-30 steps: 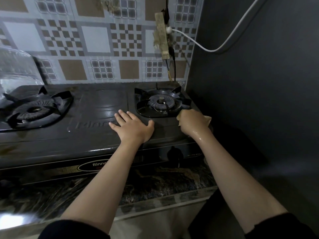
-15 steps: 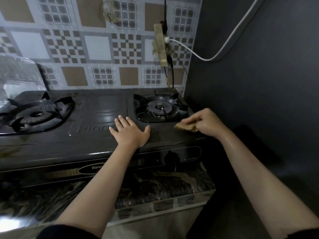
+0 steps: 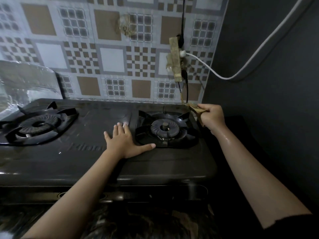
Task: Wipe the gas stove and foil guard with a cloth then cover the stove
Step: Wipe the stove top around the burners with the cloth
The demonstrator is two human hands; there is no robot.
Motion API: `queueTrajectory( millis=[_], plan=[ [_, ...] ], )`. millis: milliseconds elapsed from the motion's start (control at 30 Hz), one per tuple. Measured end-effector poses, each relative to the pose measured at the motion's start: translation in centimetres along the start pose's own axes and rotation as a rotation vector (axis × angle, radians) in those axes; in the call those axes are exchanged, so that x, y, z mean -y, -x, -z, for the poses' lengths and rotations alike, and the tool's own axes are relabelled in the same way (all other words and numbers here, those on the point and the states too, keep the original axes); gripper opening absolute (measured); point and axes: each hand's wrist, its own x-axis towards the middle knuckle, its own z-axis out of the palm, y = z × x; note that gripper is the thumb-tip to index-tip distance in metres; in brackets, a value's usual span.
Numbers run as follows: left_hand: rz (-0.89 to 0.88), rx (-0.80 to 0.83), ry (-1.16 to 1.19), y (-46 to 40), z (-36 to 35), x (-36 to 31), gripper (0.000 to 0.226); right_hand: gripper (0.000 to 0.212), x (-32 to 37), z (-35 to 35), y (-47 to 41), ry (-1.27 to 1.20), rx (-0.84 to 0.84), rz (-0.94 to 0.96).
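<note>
While the cloth (image 3: 196, 108) is bunched at the stove's (image 3: 96, 157) far right corner, just beyond the right burner (image 3: 164, 129), it is gripped in the right hand (image 3: 211, 117), whose fingers are curled tight round it. Only a tan wad is seen sticking out toward the tiled wall (image 3: 112, 59). The grip is judged to suit working the narrow edge between burner and dark side wall (image 3: 267, 83), where a flat cloth would not reach.

The left hand (image 3: 123, 141) is laid flat on the stove top just left of the right burner, fingers straight and spread, nothing held. It is probably placed there to steady the stove against the rubbing.

The stove top is seen wet and streaked near its middle. The left burner (image 3: 37, 125) sits well apart from both hands. The foil guard (image 3: 29, 83) is propped behind the left burner against the wall, untouched for now. No cover is seen.

A power strip (image 3: 176, 61) with a white cable (image 3: 241, 73) hangs above the stove's right corner, near the damp cloth; contact there is a risk.
</note>
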Motion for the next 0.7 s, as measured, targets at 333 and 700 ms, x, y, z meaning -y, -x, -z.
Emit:
queueTrajectory(
  millis=[333, 700],
  plan=[
    [0.04, 0.028, -0.049, -0.5, -0.6, -0.1, 0.142, 0.042, 8.3, -16.2, -7.2, 0.401, 0.708, 0.588],
    [0.062, 0.017, -0.026, -0.5, -0.8, 0.2, 0.147, 0.054, 6.5, -21.8, -12.5, 0.86, 1.158, 0.677]
  ],
)
